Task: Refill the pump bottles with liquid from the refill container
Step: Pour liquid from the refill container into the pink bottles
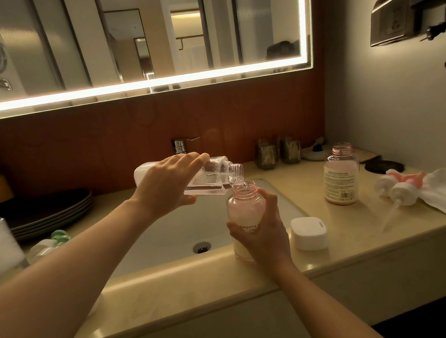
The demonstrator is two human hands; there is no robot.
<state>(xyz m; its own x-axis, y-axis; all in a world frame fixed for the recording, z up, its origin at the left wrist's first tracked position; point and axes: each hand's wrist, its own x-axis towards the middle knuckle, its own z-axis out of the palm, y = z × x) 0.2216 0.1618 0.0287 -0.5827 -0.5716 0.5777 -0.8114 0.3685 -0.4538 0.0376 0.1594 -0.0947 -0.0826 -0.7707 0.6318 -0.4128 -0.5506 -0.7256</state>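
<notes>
Our left hand [169, 184] grips the tilted refill [212, 176], its mouth right over the open neck of the bottle [243, 209], which our right hand [264, 232] clasps upright on the desk [351, 239] beside the sink [173, 234].

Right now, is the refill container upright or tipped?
Tipped: the refill container lies nearly level in the left hand, mouth over the open pink bottle.
</notes>
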